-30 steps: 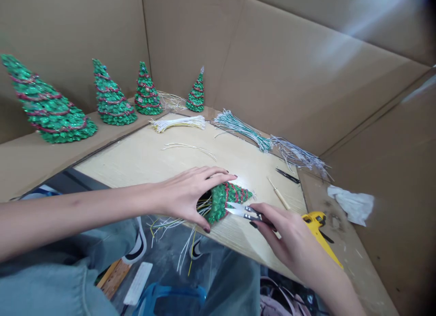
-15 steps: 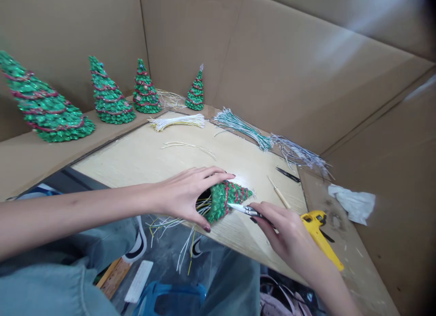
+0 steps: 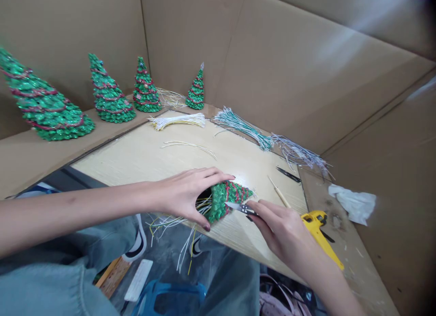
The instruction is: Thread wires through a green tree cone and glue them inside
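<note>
nearest, the right hand (image 3: 281, 223) pinches a pair of small metal snips with dark handles (image 3: 241, 208) between thumb and fingers, the bright blades looking pressed together. their tips lie over the side of a small green cone-shaped tree with glittery leaves (image 3: 218, 201); whether they touch it, i cannot tell. to work cleanly, it seems best to use small, shallow movements and run the points along the red garland (image 3: 227, 188) rather than straight into the leaves.

the left hand (image 3: 190, 188) curves wide around the tree's open base, thumb on the near side and fingers on the far side, holding it between them. the tree lies on its side at the near edge of the pale wooden table (image 3: 136, 157), tip toward the right. a light, steady grip should do, with fingertips clear of the blades. thin white and yellow wires (image 3: 170, 222) spill from the base and hang past the table's edge, so it would help not to snag or tug them.

farther right lie a yellow glue gun (image 3: 320, 238), a thin pointed tool with a pale handle (image 3: 282, 195) and a 2nd pair of black snips (image 3: 288, 174); the elbow room there looks tight. beyond lie loose pale wires (image 3: 189, 146) and a white and yellow wire bundle (image 3: 179, 121). at the back stand 4 green cone-shaped trees with red garlands (image 3: 51, 104), handy for comparing the trim.
</note>
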A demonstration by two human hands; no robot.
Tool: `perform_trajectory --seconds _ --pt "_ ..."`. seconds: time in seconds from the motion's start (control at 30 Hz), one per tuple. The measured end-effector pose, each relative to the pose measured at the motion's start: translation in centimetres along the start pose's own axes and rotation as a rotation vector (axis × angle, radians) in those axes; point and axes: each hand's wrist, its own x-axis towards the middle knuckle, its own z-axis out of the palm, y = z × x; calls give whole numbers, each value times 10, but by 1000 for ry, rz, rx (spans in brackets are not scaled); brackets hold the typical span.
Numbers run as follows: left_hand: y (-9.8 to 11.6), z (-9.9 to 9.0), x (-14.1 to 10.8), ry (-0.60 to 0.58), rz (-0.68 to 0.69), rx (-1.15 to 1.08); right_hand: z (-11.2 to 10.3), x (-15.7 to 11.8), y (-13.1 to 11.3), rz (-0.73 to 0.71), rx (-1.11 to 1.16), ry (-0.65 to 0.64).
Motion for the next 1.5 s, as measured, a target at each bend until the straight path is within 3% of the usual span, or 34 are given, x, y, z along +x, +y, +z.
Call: perform_trajectory --seconds 0.1,0.27,0.4,0.6,0.93,1.07,1.2,1.33,1.5 --pt "-3 -1 0 -1 25 -28 -7 4 -8 -40 -148 -25" --pt "-12 1 5 56 26 -74 -29 23 -22 -239 -473 -55" --pt "-23 9 11 135 53 -159 -40 41 -20 -339 -558 -142" --pt "-26 15 12 207 11 -192 -41 51 -2 -378 -592 -301" --pt "-14 22 10 244 -62 -61 -32 49 13 -592 -728 -233" --pt "-10 25 9 282 -117 -31 -30 49 14 -538 -722 -219" --pt "-10 26 8 323 -164 -22 -27 52 14 -426 -575 -235" --pt "-8 23 9 321 -197 27 -26 59 16 -166 -332 -349" --pt "-5 22 12 289 -172 121 -29 75 27 210 176 -569"
